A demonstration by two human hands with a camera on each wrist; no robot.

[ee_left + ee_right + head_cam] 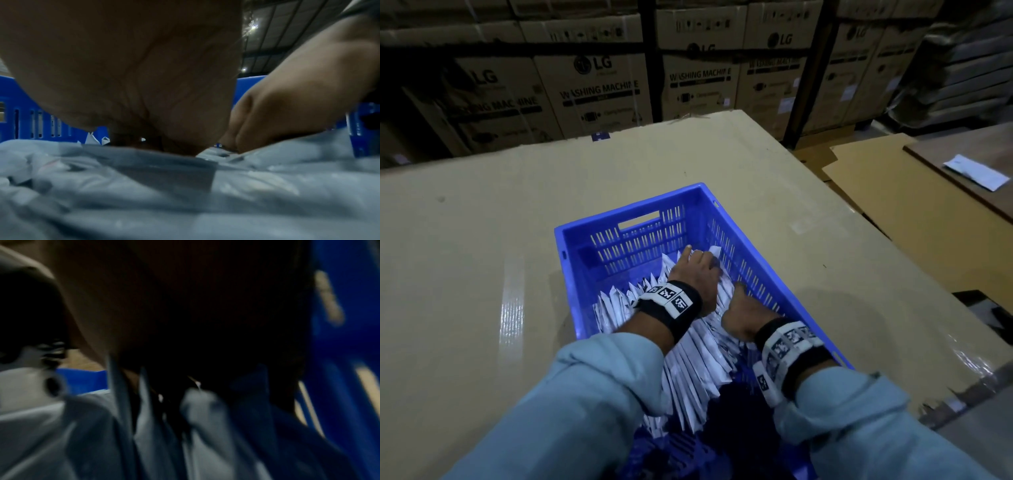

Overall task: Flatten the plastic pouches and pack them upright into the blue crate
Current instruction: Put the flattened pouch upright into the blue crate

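The left hand [697, 270] presses flat, fingers straight, on the white plastic pouches [616, 308] standing edge-up in the slotted blue plastic crate [633, 209]. Just rightward, the right hand [743, 311] digs into the row (its fingers hidden, so its grip is unclear), nearer the crate's right wall; the row's long axis runs away from the person.

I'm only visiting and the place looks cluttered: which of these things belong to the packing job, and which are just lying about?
Part of the job:
- blue slotted plastic crate
- white flat plastic pouches standing in it
- left hand on the pouches
- right hand among them

Just lying about:
- large brown cardboard sheet under the crate
- stacked washing-machine cartons
- loose white packet on the side surface
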